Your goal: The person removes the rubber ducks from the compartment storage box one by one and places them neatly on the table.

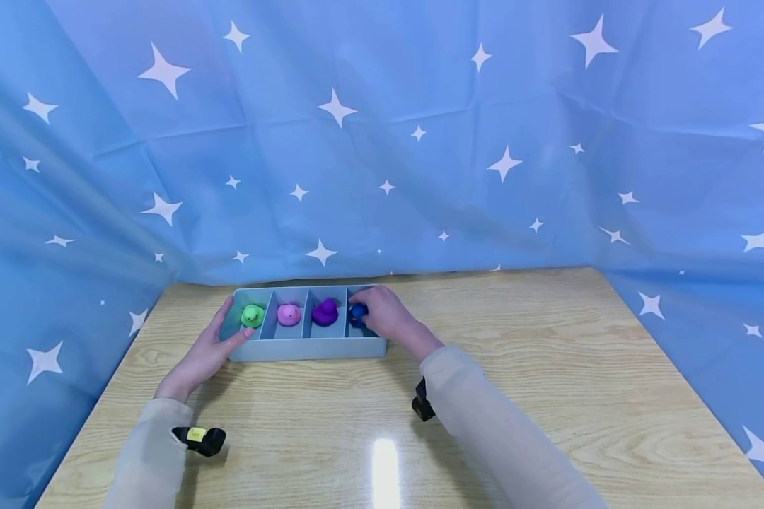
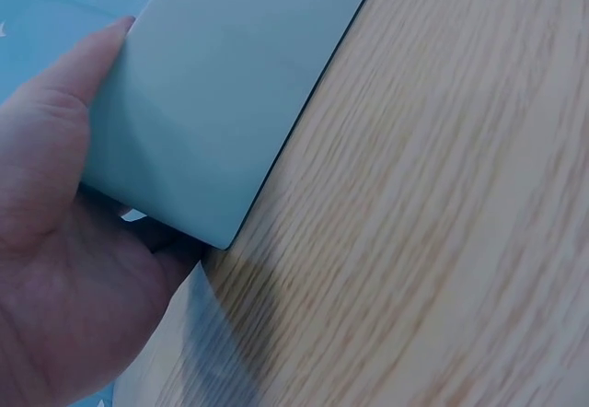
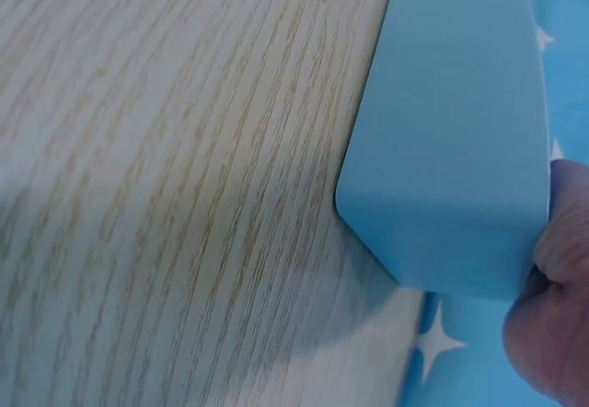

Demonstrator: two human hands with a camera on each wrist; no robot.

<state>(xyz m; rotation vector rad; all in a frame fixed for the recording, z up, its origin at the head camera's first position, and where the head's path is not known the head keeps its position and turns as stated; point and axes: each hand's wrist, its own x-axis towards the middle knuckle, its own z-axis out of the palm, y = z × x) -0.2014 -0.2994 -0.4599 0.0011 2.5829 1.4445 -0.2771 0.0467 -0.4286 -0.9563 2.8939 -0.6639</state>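
Observation:
A pale blue box (image 1: 312, 348) with a row of several compartments stands on the table. My left hand (image 1: 205, 351) holds its left end, the thumb over the front rim and the fingers at the end wall; the left wrist view shows this hand (image 2: 64, 232) around the box corner (image 2: 212, 103). My right hand (image 1: 388, 314) reaches into the rightmost compartment and pinches a small blue rubber duck (image 1: 357, 315), partly hidden by the fingers. From left, the other compartments hold a green duck (image 1: 252, 316), a pink duck (image 1: 288, 314) and a purple duck (image 1: 325, 312).
The wooden table (image 1: 547, 396) extends in front of the box and to its right. A blue cloth (image 1: 382, 155) with white stars hangs behind the table and along its sides. Black wrist devices (image 1: 206, 440) sit at both sleeves.

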